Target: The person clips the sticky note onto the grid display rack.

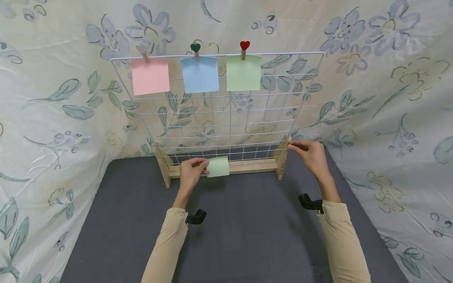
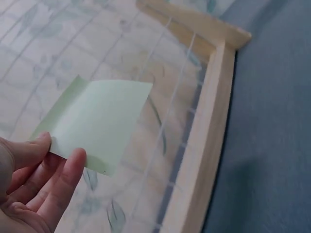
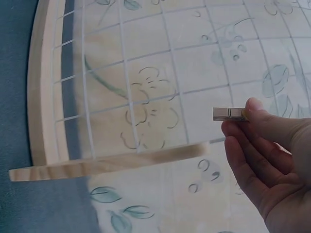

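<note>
My left hand (image 1: pixel 191 173) pinches a light green paper square (image 1: pixel 218 166) by its left edge, low in front of the wire grid. In the left wrist view the paper (image 2: pixel 99 121) sits between thumb and fingers, its far edge slightly curved. A small wooden clothespin (image 3: pixel 228 114) is pinched between the thumb and fingertips of my right hand (image 3: pixel 272 160); its jaw end points away from the hand. In the head view this right hand (image 1: pixel 311 157) is beside the right wooden foot (image 1: pixel 282 157) of the white wire grid (image 1: pixel 230 114).
Pink (image 1: pixel 150 76), blue (image 1: pixel 200 74) and green paper squares (image 1: pixel 243 73) hang from the grid's top bar on clothespins, two with a green heart (image 1: pixel 195 47) and a red heart (image 1: pixel 245 45). A wooden base (image 1: pixel 247 168) stands on the dark table (image 1: pixel 247 236). Floral cloth (image 1: pixel 389 118) surrounds it.
</note>
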`<state>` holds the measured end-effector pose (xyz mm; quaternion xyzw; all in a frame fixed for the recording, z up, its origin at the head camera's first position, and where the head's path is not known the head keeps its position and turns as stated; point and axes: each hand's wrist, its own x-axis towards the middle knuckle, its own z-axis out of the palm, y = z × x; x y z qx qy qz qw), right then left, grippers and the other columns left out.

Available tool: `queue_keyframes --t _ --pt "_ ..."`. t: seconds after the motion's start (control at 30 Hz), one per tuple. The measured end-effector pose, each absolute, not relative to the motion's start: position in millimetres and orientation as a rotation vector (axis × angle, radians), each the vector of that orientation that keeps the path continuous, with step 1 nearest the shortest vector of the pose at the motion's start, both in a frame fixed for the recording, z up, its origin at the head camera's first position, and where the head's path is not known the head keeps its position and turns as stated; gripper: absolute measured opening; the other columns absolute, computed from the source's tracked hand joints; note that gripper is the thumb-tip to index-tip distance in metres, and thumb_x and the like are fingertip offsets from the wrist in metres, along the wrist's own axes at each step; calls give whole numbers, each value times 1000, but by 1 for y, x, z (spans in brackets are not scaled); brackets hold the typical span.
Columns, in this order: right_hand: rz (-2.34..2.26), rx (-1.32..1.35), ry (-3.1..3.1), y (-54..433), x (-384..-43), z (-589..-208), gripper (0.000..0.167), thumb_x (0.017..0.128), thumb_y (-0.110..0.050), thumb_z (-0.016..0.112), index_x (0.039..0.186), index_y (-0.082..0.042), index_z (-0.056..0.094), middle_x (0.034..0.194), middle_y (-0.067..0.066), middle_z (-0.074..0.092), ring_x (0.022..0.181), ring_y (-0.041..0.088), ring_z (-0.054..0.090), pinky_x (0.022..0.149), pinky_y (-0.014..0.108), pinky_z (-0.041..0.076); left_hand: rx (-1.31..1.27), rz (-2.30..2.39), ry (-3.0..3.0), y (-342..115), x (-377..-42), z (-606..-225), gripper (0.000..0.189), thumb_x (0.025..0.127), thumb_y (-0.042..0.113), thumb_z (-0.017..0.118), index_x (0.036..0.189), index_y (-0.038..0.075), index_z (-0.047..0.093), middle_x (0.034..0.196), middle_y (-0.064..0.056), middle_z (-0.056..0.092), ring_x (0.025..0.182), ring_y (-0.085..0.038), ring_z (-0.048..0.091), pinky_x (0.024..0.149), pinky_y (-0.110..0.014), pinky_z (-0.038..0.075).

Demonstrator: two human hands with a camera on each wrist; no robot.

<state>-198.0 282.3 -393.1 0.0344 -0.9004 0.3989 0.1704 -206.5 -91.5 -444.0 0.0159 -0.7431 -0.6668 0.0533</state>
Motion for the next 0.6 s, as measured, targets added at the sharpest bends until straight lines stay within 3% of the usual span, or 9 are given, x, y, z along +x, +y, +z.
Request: queue_keyframes --t 0.1,0.33,0.6 --pt "1150 104 -2542 279 -200 -385 27 90 -20 72 111 -2 74 104 16 73 86 9 68 65 7 48 -5 -2021 -2274 -80 -210 -434 17 89 2 71 100 -10 72 94 -25 70 66 -26 71 62 -28 62" --pt "1172 131 -2504 278 -202 -362 27 91 -17 70 111 2 73 105 20 72 83 -9 60 70 5 48 -142 -2023 -2265 -53 -219 -406 17 89 5 72 101 -7 73 93 -21 71 62 -18 70 65 -37 63" --pt "1132 134 -2493 278 -205 -338 27 91 -19 70 110 0 73 105 19 72 83 -9 59 69 6 47 -293 -2044 -2179 -28 -225 -377 17 88 4 72 99 -8 73 94 -22 71 65 -20 70 68 -46 62"
